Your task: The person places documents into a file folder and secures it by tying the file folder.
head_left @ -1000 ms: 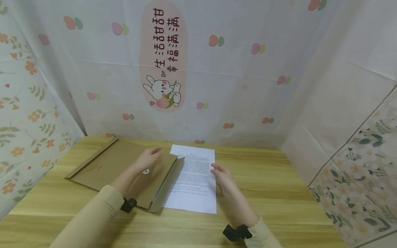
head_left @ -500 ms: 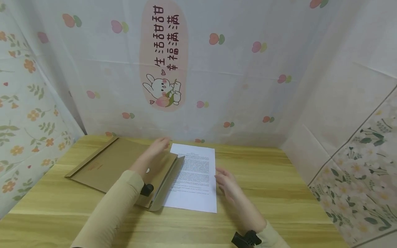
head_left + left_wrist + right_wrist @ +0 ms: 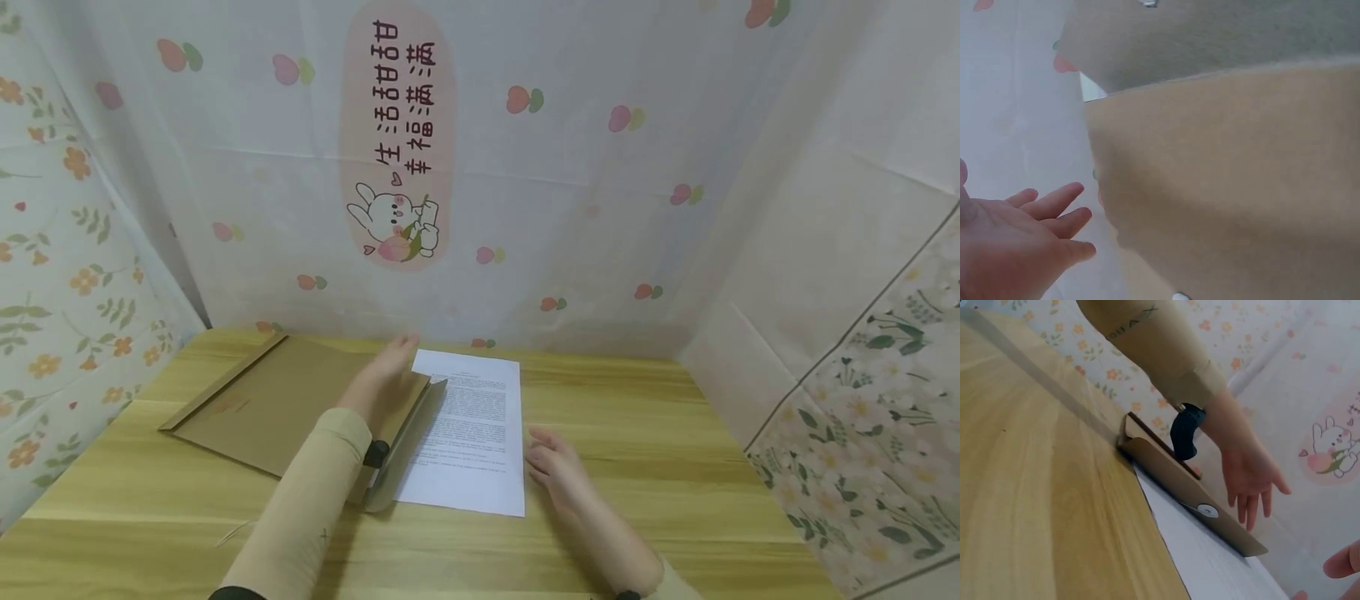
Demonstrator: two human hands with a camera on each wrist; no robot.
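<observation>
A brown kraft file envelope [image 3: 292,400] lies on the left of the wooden table, its flap [image 3: 408,450] folded open to the right over part of a printed sheet [image 3: 480,433]. My left hand [image 3: 390,358] hovers above the envelope's far right corner, fingers extended and holding nothing; the left wrist view shows this hand [image 3: 1029,244] apart from the envelope's edge. Just right of the sheet, my right hand [image 3: 558,467] is relaxed with nothing in it. In the right wrist view, a white button [image 3: 1208,510] sits on the flap.
A thin pale string [image 3: 234,533] lies on the table [image 3: 637,450] beside the left sleeve. Patterned cloth [image 3: 570,208] hangs behind the table and on both sides. Dark straps sit on both wrists.
My left hand has moved right and away from me, from over the envelope's middle to its far corner. The right hand has drawn back from the sheet's right edge, towards me.
</observation>
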